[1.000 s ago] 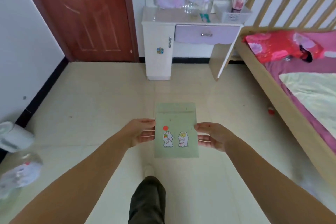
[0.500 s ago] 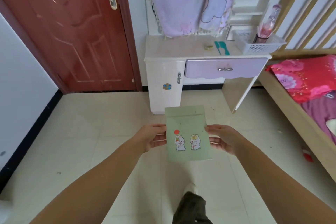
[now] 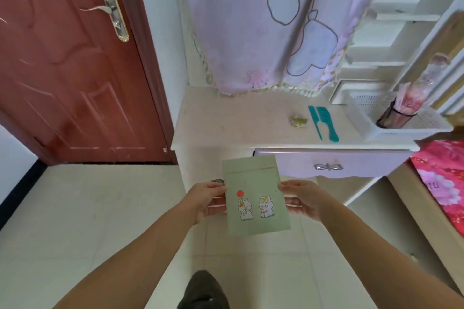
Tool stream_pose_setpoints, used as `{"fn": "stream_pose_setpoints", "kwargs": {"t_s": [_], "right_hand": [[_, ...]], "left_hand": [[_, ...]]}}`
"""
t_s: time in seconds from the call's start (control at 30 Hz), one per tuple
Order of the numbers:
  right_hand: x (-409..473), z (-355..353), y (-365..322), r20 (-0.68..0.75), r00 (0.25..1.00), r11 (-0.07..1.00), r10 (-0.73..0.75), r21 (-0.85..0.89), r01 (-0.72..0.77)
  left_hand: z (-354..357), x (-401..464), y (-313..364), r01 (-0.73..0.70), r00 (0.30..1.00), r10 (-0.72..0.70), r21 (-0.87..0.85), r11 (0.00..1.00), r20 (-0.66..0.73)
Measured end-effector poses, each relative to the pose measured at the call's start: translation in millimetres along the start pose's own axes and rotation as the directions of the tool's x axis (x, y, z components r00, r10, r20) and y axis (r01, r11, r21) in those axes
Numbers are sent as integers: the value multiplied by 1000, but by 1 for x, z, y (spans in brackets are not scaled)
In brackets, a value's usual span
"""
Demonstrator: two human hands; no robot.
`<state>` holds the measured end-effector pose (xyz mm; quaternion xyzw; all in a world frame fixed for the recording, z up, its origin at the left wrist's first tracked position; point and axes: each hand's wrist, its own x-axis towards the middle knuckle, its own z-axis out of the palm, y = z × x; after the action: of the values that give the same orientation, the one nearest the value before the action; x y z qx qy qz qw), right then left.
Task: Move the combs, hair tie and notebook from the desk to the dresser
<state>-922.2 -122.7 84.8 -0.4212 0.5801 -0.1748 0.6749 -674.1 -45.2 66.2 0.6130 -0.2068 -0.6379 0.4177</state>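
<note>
I hold a pale green notebook (image 3: pixel 254 193) with two cartoon rabbits on its cover, flat in front of me above the floor. My left hand (image 3: pixel 207 199) grips its left edge and my right hand (image 3: pixel 300 198) grips its right edge. Ahead stands the white dresser (image 3: pixel 226 123) with a lilac drawer. On its top lie two teal combs (image 3: pixel 324 121) side by side and, just left of them, a yellow-green hair tie (image 3: pixel 298 121). The notebook's far edge is just short of the dresser's front.
A white basket (image 3: pixel 401 120) with a dark cup and wrapped flowers sits on the dresser's right end. A lilac cloth (image 3: pixel 263 22) hangs over the mirror. A red door (image 3: pixel 70 70) is at left, a bed with pink bedding (image 3: pixel 442 178) at right.
I have walked closer to the dresser with the notebook held in both hands; the dresser now fills the upper view and its top is plainly visible.
</note>
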Motion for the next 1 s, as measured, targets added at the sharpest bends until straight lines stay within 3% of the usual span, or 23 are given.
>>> {"fn": "stream_pose_setpoints", "kwargs": {"t_s": [0.1, 0.27, 0.53, 0.67, 0.83, 1.0], "right_hand": [[70, -5, -41, -36, 999, 999, -34, -26, 34], [172, -12, -104, -242, 962, 987, -123, -130, 94], [278, -51, -155, -394, 905, 913, -161, -408, -15], [314, -65, -158, -368, 916, 853, -159, -518, -60], [328, -71, -153, -351, 929, 782, -122, -610, -128], [323, -69, -157, -294, 950, 722, -108, -679, -129]], "left_hand": [[0, 77, 46, -19, 1000, 20, 59, 998, -6], [20, 194, 122, -91, 993, 109, 279, 956, -50], [67, 320, 178, -30, 993, 87, 539, 842, -80], [79, 353, 179, 13, 990, 88, 680, 733, -114], [85, 366, 183, 62, 997, 8, 846, 529, -78], [86, 367, 191, 23, 1000, 1, 948, 317, -24]]}}
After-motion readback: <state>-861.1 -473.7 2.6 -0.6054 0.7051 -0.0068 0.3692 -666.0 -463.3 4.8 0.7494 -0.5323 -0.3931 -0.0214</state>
